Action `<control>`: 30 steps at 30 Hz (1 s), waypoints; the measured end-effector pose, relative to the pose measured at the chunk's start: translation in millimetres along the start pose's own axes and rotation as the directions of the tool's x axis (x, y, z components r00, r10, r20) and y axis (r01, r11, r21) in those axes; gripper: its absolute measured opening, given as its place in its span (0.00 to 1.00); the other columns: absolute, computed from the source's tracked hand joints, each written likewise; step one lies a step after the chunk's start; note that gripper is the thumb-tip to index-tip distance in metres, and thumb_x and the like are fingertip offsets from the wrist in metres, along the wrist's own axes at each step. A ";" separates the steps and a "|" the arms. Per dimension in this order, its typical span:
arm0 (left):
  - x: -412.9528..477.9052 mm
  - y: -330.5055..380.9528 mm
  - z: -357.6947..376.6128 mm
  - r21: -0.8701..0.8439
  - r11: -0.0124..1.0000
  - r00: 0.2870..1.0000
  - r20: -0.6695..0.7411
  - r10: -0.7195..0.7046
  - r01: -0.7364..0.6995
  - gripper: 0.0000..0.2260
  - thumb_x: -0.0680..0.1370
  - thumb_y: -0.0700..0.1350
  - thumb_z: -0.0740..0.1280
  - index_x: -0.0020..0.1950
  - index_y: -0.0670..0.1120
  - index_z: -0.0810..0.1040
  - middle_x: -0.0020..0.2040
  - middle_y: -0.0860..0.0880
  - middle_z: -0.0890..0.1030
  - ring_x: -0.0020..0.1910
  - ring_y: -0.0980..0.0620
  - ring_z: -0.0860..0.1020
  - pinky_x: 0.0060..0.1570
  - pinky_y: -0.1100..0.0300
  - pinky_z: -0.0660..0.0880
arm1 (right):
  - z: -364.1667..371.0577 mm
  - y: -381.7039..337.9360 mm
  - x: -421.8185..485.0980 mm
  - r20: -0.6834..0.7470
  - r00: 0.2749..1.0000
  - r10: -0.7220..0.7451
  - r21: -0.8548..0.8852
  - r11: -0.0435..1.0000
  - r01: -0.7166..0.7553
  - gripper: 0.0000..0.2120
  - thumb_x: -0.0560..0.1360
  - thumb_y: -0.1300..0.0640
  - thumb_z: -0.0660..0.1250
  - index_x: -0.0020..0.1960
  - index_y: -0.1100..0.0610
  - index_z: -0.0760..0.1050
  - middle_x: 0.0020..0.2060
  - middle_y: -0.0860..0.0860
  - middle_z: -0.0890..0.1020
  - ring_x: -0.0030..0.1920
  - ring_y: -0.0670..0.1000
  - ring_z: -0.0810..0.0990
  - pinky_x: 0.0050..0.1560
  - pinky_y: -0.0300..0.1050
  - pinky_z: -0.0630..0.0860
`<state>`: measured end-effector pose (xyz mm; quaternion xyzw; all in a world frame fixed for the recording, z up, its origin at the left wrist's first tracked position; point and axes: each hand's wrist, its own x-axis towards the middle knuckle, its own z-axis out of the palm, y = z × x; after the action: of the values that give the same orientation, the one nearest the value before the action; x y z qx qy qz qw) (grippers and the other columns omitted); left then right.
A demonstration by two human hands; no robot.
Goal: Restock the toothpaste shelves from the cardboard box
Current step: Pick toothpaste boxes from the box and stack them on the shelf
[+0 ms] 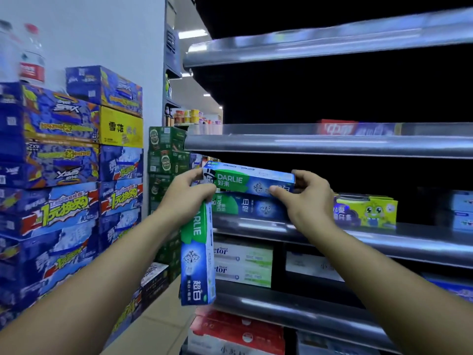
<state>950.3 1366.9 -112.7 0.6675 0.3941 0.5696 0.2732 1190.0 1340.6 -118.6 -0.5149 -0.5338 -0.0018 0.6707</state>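
A green and blue Darlie toothpaste box (252,179) lies level on top of another Darlie box (249,206) on the middle shelf (256,226). My right hand (304,198) pinches its right end. My left hand (189,194) touches its left end with the fingertips and also grips a second Darlie box (197,254), which hangs upright below the hand in front of the shelf. The cardboard box is not in view.
A green cartoon toothpaste box (366,211) stands further right on the same shelf. White boxes (243,262) fill the shelf below, red ones (238,331) the lowest. Stacked blue drink cartons (64,175) line the left wall. Green cartons (166,160) stand beside the shelf end.
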 end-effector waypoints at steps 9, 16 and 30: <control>5.3 -17.5 -0.1 0.153 0.966 0.975 0.053 -0.217 0.207 0.14 0.63 0.48 0.67 0.45 0.44 0.81 0.41 0.45 0.73 0.34 0.49 0.65 0.38 0.52 0.63 | 12.4 3.3 13.5 0.243 0.970 0.005 -0.275 0.959 0.064 0.32 0.67 0.53 0.81 0.69 0.47 0.77 0.58 0.49 0.84 0.58 0.52 0.81 0.62 0.44 0.76; -0.5 -39.2 -6.0 -0.040 0.984 0.971 -0.156 -0.181 0.176 0.34 0.61 0.47 0.68 0.69 0.50 0.73 0.50 0.46 0.80 0.45 0.45 0.79 0.49 0.45 0.76 | 16.6 2.5 28.0 0.268 0.963 0.019 -0.357 0.931 0.081 0.31 0.64 0.56 0.82 0.65 0.47 0.78 0.55 0.50 0.84 0.55 0.55 0.81 0.55 0.46 0.77; -13.3 -16.2 -19.0 -0.377 0.917 0.923 -0.292 -0.251 0.130 0.08 0.70 0.46 0.67 0.42 0.47 0.68 0.31 0.49 0.71 0.25 0.51 0.72 0.30 0.57 0.69 | 11.0 -18.4 -2.4 0.167 0.953 -0.254 -0.416 0.858 0.302 0.17 0.78 0.56 0.68 0.66 0.52 0.70 0.46 0.55 0.80 0.47 0.62 0.78 0.44 0.52 0.74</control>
<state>927.7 1363.0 -129.3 0.4596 0.3905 0.7057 0.3718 1170.9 1338.3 -108.7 -0.5688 -0.6232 -0.1911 0.5015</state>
